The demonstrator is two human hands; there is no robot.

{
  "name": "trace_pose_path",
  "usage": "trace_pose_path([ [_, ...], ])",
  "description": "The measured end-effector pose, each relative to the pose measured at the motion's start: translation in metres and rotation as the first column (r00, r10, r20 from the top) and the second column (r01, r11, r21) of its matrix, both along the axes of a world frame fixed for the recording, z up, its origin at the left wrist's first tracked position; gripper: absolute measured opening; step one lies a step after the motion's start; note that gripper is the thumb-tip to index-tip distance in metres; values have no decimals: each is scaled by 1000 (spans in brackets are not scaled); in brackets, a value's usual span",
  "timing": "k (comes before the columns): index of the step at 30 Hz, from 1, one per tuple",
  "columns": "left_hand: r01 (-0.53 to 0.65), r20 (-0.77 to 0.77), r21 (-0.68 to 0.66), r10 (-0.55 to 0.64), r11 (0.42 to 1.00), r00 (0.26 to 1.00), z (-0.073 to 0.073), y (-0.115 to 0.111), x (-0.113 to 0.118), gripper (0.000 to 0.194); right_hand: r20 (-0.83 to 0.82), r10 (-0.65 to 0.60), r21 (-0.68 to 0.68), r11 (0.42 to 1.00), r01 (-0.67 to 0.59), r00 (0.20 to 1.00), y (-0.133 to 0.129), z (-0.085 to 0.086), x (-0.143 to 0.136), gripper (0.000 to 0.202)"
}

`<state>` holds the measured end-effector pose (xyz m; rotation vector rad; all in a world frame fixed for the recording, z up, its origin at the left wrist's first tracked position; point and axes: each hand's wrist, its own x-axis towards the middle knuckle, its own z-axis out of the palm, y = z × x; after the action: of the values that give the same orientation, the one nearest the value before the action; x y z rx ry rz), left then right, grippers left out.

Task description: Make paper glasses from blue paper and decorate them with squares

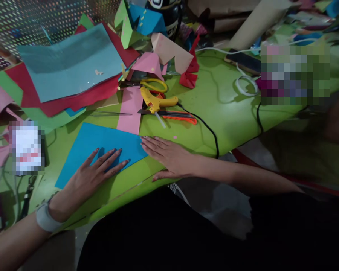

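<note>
A blue sheet of paper (94, 137), with slanted edges, lies on the green table (228, 113). My left hand (93, 173) rests on its lower part with the fingers spread. At the sheet's right corner, my right hand (166, 156) lies flat, fingertips on the paper, fingers side by side and thumb apart. Neither hand grips anything. Just beyond the sheet are a pink paper strip (127, 113), a yellow glue gun (156, 101) and an orange-handled cutter (180, 116).
Stacked coloured sheets (73, 67) lie at the back left, with folded paper pieces (172, 51) beside them. A lit phone (28, 148) is at the left, a dark phone (243, 61) at the back right. The glue gun's black cord (207, 128) runs toward the table's front edge.
</note>
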<state>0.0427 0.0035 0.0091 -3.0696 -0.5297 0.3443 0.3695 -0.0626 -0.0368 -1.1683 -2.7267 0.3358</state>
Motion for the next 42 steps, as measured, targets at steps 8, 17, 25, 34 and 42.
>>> trace_pose_path([
  [8,-10,-8,0,10,1000,1000,9,-6,5,107,133,-193,69,980,185,972,-29,4,40,101],
  [17,-1,-33,55,3,999,999,4,-11,9,107,89,-128,215,971,107,988,-25,37,4,98],
  [25,45,-91,135,-33,990,995,2,-14,10,83,65,66,91,993,-71,996,-16,3,-52,107],
  [34,-127,6,-74,127,989,992,3,-33,-53,106,90,45,32,998,-48,995,-21,4,-33,108],
  [42,-189,88,-178,207,966,974,24,-59,-106,91,162,-147,108,986,131,976,-46,-4,27,100],
])
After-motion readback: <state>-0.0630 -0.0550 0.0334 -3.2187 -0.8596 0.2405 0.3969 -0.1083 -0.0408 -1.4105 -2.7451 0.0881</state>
